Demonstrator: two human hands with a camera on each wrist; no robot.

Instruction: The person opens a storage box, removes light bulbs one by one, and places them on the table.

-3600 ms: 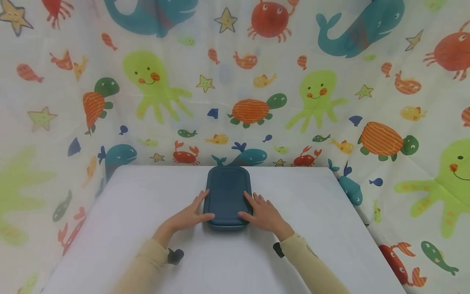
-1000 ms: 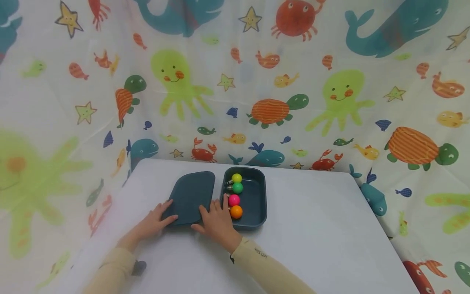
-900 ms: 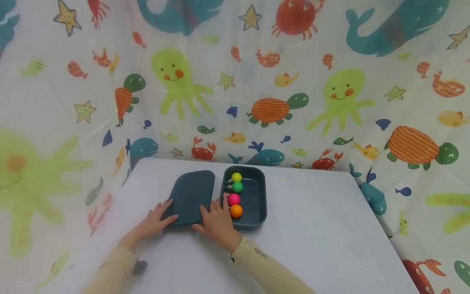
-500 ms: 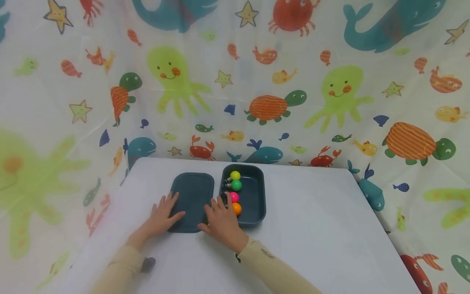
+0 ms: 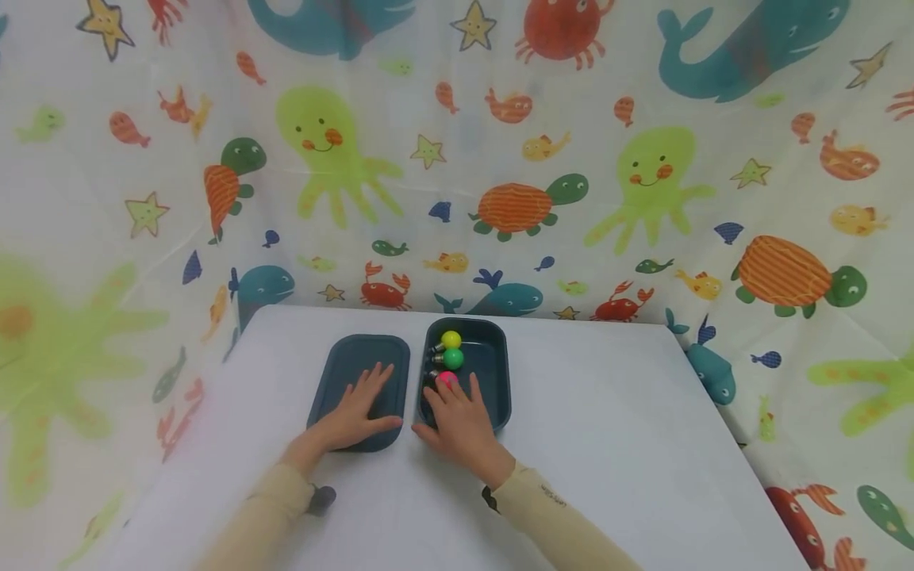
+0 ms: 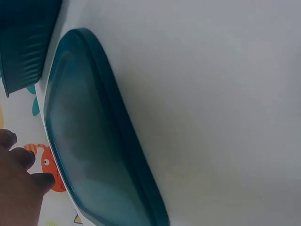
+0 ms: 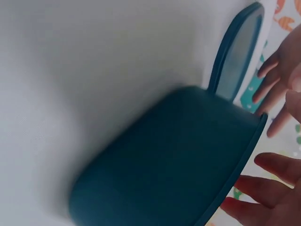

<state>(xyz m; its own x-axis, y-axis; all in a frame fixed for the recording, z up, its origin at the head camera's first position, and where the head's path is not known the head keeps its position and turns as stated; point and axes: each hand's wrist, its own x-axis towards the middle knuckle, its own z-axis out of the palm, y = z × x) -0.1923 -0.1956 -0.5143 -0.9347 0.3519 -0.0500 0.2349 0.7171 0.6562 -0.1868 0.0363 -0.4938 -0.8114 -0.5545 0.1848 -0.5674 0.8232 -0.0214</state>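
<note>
A dark blue lid (image 5: 338, 373) lies flat on the white table, left of an uncovered dark blue box (image 5: 504, 373). Along the box's left side lie a yellow bulb (image 5: 451, 339), a green bulb (image 5: 453, 358) and a pink bulb (image 5: 446, 377). My right hand (image 5: 462, 428) is spread over the box's near half, fingertips overlapping the pink bulb; the orange bulb is hidden beneath it. In the right wrist view its fingers (image 7: 263, 190) appear just beyond the box rim. My left hand (image 5: 355, 414) hovers over the lid, fingers extended; the left wrist view shows it apart from the lid (image 6: 89, 136).
The white table (image 5: 593, 412) stretches to both sides of the box and toward me. Behind and beside it hangs a curtain (image 5: 400, 198) printed with sea animals. Dark straps (image 5: 323, 500) with cameras sit at the wrists.
The lid came off the box and was laid down on the left, baring the bulbs. Both hands have since left the lid's edges; the right moved over the box, the left rightward above the lid.
</note>
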